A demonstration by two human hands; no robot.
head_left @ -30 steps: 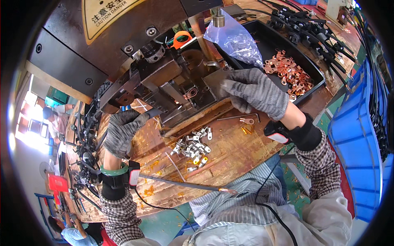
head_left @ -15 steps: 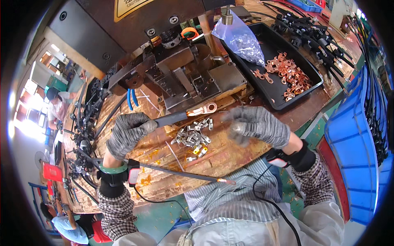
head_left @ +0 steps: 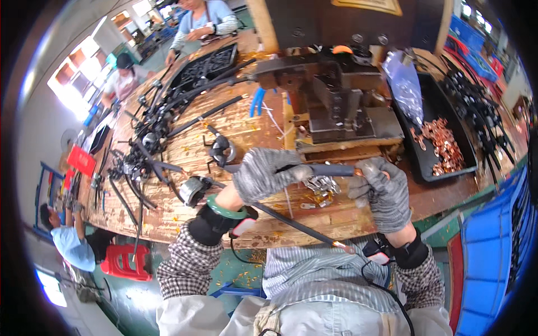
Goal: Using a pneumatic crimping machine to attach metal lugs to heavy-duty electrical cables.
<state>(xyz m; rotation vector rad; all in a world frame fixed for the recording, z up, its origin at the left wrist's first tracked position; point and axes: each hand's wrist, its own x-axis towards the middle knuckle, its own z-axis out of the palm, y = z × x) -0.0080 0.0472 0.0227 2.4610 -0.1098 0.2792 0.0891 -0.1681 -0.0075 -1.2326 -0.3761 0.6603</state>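
My left hand point(head_left: 268, 175), in a grey knitted glove, is closed around a thick black cable point(head_left: 329, 169) held level above the wooden table. At the cable's right end my right hand point(head_left: 385, 193), gloved alike, is closed with its thumb and fingers at the tip. A bit of copper shows beside them, but the rest of that end is hidden. Below the cable lies a small heap of silver lugs point(head_left: 322, 187), partly covered. A second black cable point(head_left: 300, 225) with a bare copper end slants across the table's front edge, under my left wrist.
A dark metal press point(head_left: 342, 106) stands beyond my hands. To its right, a black tray point(head_left: 428, 178) holds copper lugs point(head_left: 443, 144) and a plastic bag point(head_left: 404, 89). Cables with dark fittings point(head_left: 148, 140) cover the table's left. A blue bin point(head_left: 487, 263) stands right; several people work at left.
The view has swung left. My right hand has come to the cable's end and closed there, covering the copper lug that was in sight. My left hand keeps its hold.
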